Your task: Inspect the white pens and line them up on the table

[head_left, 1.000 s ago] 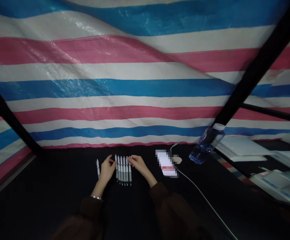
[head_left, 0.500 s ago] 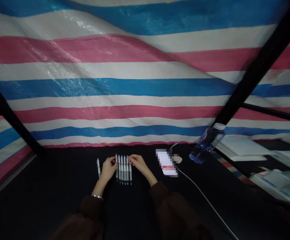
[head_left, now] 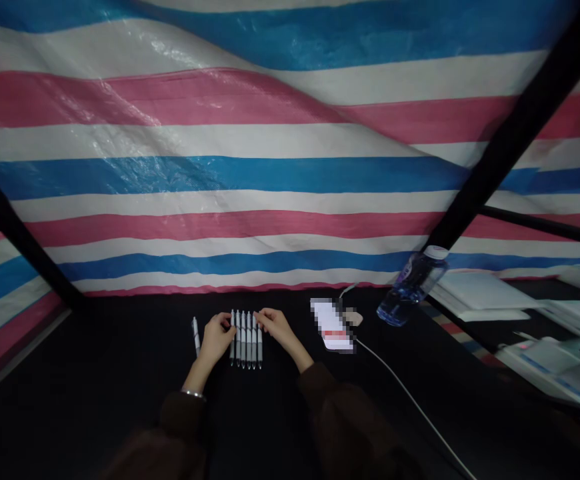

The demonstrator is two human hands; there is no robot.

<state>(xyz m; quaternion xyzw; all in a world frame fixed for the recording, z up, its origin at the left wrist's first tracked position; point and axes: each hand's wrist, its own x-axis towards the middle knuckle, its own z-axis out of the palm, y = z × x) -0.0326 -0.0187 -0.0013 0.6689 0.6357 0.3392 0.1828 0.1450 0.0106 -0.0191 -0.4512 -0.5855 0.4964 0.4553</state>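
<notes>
Currently touching: left hand (head_left: 215, 338), right hand (head_left: 277, 327), fingers (head_left: 262, 317) on row of pens (head_left: 246, 341), grip unclear
Location: near far edge of tabletop (head_left: 120, 347)
Risk: a careless nudge could roll pens out of line toward lone pen (head_left: 197, 337)

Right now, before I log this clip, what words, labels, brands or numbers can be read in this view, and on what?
No text can be read.
Row of pens: any print is too small to read.
Water bottle: label too blurred to read.
Pixelated device: its face is pixelated, unreadable.
</notes>
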